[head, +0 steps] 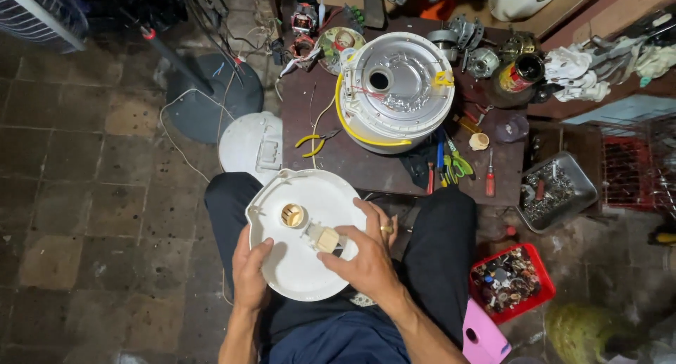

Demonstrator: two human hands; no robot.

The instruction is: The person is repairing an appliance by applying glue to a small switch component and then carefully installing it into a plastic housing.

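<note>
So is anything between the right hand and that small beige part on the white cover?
Nothing visible. The right hand already has its fingertips on the small beige part, which sits on the round white cover that the left hand steadies by the rim.

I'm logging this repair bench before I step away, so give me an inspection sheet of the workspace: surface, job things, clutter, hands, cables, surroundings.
Surface: low dark table, crowded.
Job's things: white round cover on the lap, with a slotted knob and a beige part; white appliance base on the table.
Clutter: yellow pliers, red screwdriver, green-handled tool, can, motor parts, metal tray and red bin of small parts.
Hands: left hand grips the cover's edge; right hand pinches the beige part.
Cables: yellow cable round the base; white wire on the floor.
Surroundings: tiled floor, fan stand base, pink stool.
</note>
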